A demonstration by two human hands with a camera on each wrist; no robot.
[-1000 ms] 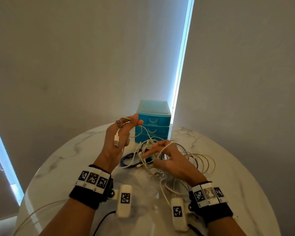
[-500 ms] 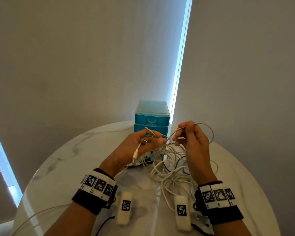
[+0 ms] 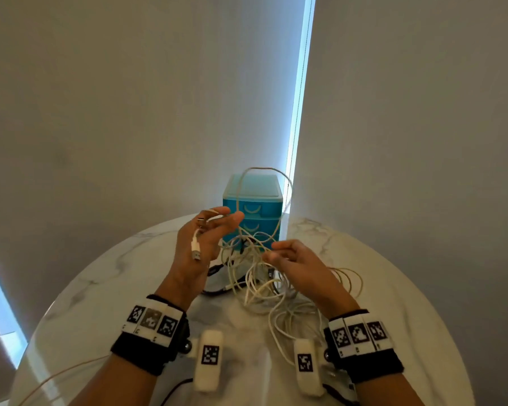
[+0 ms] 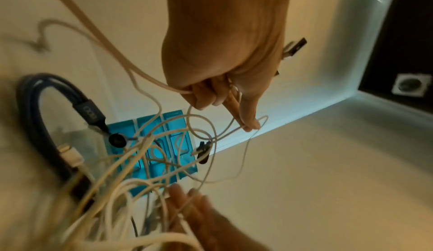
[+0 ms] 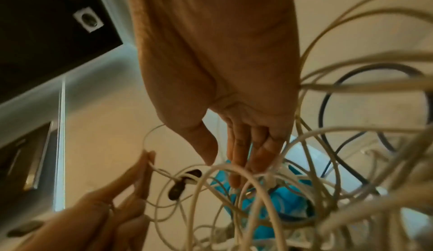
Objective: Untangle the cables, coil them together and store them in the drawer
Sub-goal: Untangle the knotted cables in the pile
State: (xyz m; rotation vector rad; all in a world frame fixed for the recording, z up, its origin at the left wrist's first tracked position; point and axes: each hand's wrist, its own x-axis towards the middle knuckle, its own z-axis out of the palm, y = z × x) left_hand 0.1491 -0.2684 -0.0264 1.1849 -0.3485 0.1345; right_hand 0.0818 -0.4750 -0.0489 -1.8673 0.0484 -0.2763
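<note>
A tangle of white cables [image 3: 261,285] lies on the marble table [image 3: 100,288] in front of the blue three-drawer unit [image 3: 264,206]; all drawers look shut. My left hand [image 3: 220,219] is raised and holds one white cable with curled fingers [image 4: 206,97]. Its USB plug [image 3: 196,251] hangs over the back of my hand. A loop of that cable [image 3: 258,169] arcs up above the drawer unit. My right hand [image 3: 276,253] is lower, its straight fingers [image 5: 241,155] reaching in among the strands without gripping any. A dark blue cable [image 4: 46,106] lies in the heap.
The drawer unit stands at the table's far edge, close to the wall and a bright window strip [image 3: 299,112]. A thin beige wire [image 3: 59,376] trails off the table's near left edge. Loose cable loops [image 3: 349,282] spread right of my right hand.
My right hand has let go of the loop it held up and dropped toward the tangle. My left hand rose, and the cable now arcs high above the drawers.
</note>
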